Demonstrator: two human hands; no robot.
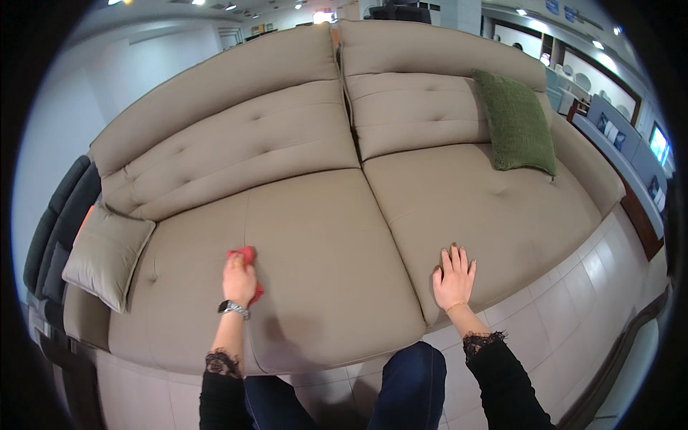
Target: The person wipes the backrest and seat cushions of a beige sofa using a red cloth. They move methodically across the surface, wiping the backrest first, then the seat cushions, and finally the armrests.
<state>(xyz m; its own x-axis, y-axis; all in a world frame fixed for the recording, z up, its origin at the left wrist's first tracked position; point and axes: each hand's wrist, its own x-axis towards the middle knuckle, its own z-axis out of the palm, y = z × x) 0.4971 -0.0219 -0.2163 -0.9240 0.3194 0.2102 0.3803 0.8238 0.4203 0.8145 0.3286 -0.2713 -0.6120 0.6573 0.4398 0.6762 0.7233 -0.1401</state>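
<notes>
A wide beige sofa (322,231) with two seat cushions and a tufted backrest spans the view. On its left seat, my left hand (239,279) presses a red cloth (246,255) against the upholstery; part of the cloth is hidden under the palm. My right hand (454,277) rests palm down near the front edge of the right seat, fingers spread, holding nothing. A green cushion (516,121) leans on the backrest at the right. At the left end, a light beige cushion (110,252) lies against the armrest.
Pale floor tiles (570,285) run along the sofa's front. A dark grey sofa (59,231) stands beyond the left end, and a blue-grey wooden-framed sofa (618,145) stands at the right. A dark curved furniture edge (618,360) shows at the lower right.
</notes>
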